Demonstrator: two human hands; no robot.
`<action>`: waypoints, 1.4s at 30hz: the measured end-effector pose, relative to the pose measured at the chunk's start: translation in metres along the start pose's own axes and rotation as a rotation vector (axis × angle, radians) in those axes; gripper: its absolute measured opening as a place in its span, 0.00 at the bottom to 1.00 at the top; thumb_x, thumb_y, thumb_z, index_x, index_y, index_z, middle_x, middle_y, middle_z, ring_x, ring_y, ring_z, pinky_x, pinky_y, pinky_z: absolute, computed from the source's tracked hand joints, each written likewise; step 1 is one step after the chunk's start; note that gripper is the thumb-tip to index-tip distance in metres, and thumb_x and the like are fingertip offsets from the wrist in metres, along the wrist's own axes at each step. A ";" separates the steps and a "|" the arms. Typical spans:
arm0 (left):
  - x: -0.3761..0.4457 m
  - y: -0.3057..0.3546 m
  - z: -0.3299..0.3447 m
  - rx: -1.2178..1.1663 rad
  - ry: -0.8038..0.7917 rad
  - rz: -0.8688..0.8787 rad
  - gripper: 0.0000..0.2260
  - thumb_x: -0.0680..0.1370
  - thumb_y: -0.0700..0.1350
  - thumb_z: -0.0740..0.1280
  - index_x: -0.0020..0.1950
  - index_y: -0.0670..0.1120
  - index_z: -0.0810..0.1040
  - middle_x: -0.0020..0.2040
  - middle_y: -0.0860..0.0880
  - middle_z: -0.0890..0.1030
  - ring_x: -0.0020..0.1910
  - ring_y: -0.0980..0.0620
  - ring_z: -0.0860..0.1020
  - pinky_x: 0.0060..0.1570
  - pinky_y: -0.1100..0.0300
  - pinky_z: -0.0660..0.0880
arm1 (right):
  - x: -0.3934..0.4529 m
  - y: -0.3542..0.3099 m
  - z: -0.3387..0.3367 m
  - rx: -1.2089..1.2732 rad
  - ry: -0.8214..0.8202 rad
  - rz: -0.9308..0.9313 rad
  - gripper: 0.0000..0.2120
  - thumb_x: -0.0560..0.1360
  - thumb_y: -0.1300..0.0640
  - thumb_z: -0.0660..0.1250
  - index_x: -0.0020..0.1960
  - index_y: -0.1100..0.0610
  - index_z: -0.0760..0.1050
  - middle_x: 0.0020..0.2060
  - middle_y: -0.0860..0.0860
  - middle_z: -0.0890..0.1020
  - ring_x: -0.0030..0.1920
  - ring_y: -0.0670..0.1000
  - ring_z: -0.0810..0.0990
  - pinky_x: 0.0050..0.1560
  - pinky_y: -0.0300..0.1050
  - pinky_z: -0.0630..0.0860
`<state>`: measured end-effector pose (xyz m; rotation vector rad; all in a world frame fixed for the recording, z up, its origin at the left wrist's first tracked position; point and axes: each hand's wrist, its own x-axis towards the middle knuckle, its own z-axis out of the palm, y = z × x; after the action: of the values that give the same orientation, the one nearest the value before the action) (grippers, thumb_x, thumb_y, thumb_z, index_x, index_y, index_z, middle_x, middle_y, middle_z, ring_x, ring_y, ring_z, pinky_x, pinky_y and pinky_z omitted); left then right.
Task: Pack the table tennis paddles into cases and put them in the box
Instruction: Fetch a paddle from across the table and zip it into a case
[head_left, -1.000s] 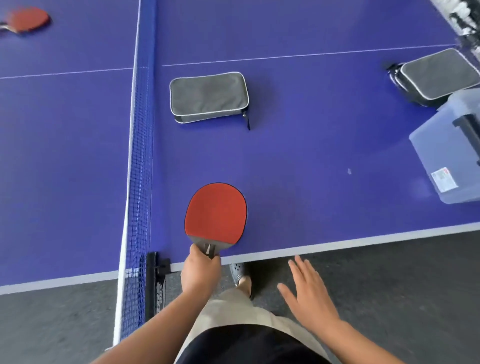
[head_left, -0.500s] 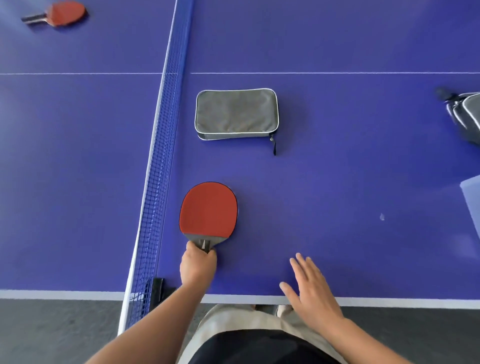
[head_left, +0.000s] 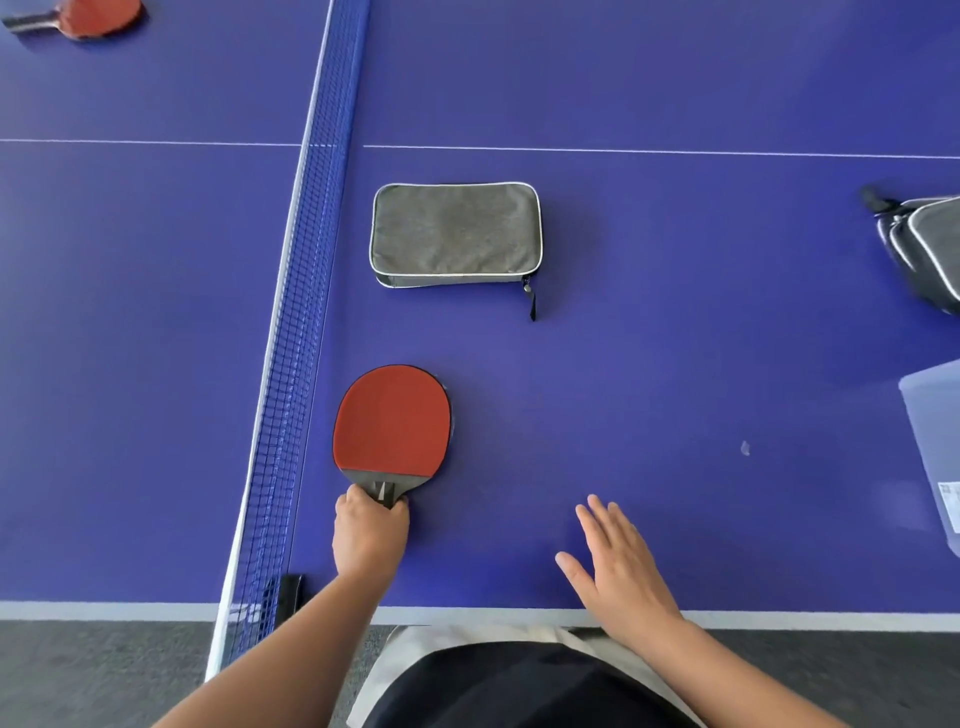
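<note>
Since before, the paddle (head_left: 392, 421) has been carried inward; left hand (head_left: 370, 538) fingers grip its handle, right hand (head_left: 621, 569) open. The zipped case (head_left: 456, 234) could be pushed away.

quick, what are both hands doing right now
Left hand: closed on the handle of the red paddle.
Right hand: open, fingers spread, holding nothing, over the table.

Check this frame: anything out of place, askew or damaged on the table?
One small pale speck lies on the blue table, right of the held paddle; too small to identify. A second paddle sits alone across the net. Nothing looks damaged.
</note>
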<state>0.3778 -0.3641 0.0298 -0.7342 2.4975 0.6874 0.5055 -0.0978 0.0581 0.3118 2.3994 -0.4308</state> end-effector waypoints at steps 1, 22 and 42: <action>0.000 0.000 -0.001 0.013 0.003 -0.001 0.17 0.73 0.51 0.70 0.53 0.41 0.73 0.52 0.42 0.77 0.50 0.38 0.78 0.49 0.45 0.77 | -0.001 0.000 0.001 0.002 -0.003 0.006 0.56 0.59 0.25 0.19 0.81 0.52 0.42 0.80 0.47 0.40 0.79 0.49 0.37 0.77 0.46 0.40; -0.047 0.054 0.025 0.070 0.313 -0.041 0.53 0.61 0.66 0.78 0.75 0.42 0.59 0.74 0.41 0.60 0.73 0.39 0.58 0.70 0.38 0.59 | -0.003 0.110 -0.062 0.156 0.139 -0.065 0.47 0.69 0.26 0.28 0.80 0.50 0.45 0.80 0.45 0.41 0.79 0.47 0.37 0.74 0.41 0.36; -0.179 0.388 0.219 0.040 -0.064 0.853 0.19 0.77 0.56 0.68 0.63 0.47 0.75 0.64 0.50 0.72 0.66 0.49 0.67 0.68 0.51 0.65 | 0.014 0.362 -0.231 0.254 0.915 0.055 0.22 0.78 0.52 0.63 0.69 0.60 0.70 0.72 0.58 0.70 0.74 0.62 0.64 0.70 0.60 0.67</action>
<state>0.3432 0.1118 0.0838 0.4186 2.6993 0.8967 0.4812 0.3246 0.1342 0.8307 3.2034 -0.6720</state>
